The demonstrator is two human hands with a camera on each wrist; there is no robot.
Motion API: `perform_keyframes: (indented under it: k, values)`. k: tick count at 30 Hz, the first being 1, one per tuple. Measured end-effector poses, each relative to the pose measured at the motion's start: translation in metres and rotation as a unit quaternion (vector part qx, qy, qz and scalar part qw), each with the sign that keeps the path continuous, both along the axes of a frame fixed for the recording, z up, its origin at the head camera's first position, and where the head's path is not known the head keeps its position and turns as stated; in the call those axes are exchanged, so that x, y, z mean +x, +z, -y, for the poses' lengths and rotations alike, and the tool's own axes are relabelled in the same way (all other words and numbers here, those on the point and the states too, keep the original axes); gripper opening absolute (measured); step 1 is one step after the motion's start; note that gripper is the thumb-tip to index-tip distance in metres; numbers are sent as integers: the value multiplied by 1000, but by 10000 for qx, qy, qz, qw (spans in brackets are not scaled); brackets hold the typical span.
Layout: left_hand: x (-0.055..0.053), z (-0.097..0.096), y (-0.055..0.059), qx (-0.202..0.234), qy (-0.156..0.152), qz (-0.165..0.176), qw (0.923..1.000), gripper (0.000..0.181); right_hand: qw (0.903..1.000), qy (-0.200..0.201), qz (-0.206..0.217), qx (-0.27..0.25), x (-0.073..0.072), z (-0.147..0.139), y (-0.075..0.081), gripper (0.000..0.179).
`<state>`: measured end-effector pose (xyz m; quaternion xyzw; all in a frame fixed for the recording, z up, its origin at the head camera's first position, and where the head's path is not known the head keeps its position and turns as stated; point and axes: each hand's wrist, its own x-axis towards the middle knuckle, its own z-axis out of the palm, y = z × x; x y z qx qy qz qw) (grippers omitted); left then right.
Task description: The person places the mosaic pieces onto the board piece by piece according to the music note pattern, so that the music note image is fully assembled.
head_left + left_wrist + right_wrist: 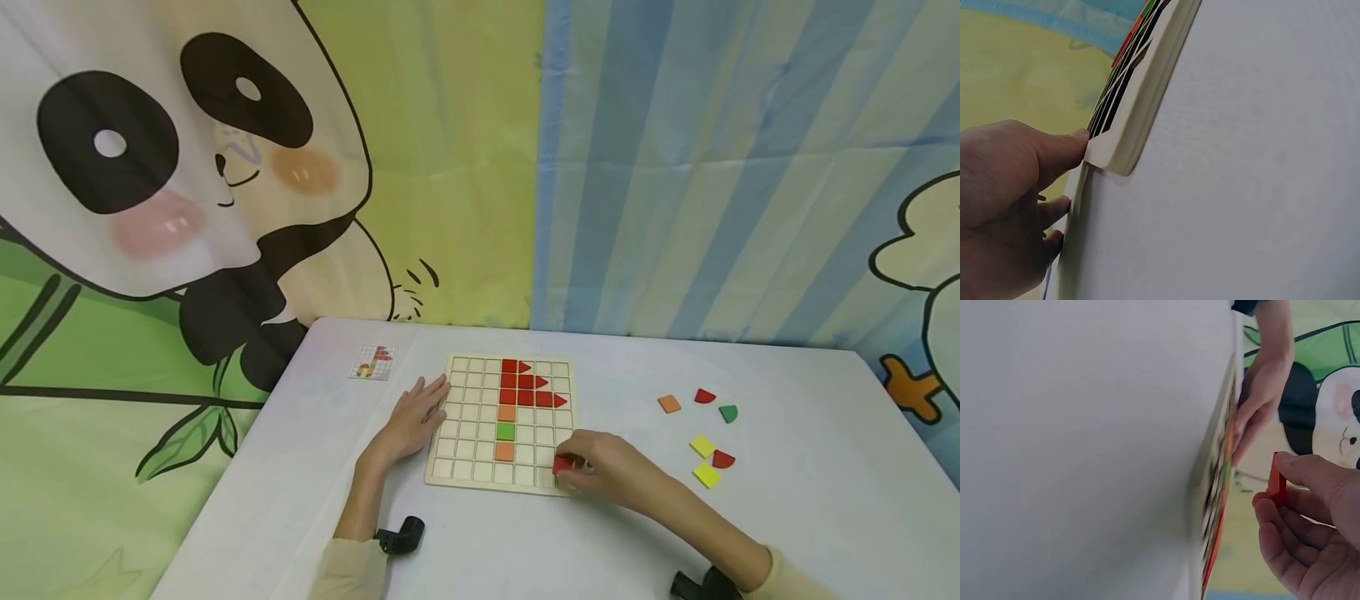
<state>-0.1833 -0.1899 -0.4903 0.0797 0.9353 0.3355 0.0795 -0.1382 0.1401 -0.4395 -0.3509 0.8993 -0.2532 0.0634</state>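
Observation:
A wooden grid board lies on the white table. Red squares and red triangles form three rows toward its far side. Below them run an orange square, a green square and another orange square. My left hand rests at the board's left edge with fingers extended; in the left wrist view its thumb touches the board near a corner. Over the near right corner, my right hand pinches a red tile between thumb and fingers, raised off the grid.
Right of the board lie loose pieces: an orange square, a green quarter circle, two red quarter circles and two yellow squares. A small pattern card sits at the far left. A printed curtain hangs behind the table.

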Motion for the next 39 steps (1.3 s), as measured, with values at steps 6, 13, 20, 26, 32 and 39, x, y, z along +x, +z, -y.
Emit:
perform_keyframes:
  k: [6,13,20,26,32,39]
  values:
    - [0,1,-2,-11,0,-37,10000,51,9980,560,-196,-198,-4,44,-3,12]
    - [0,1,-3,-63,-16,-28,10000,51,9975,630,-261,162,-6,76,-16,9]
    - [0,1,-2,-78,-24,-3,10000,52,9943,513,-459,814,-5,88,-16,13]
    - [0,1,0,-82,-16,6,10000,52,9929,355,-423,1057,-6,92,-14,19]
    - [0,1,1,-44,46,14,10000,52,9894,546,-737,1128,-8,93,-12,19]
    - [0,1,-1,-125,19,14,9999,52,9859,1011,-869,1012,-13,92,-12,14]
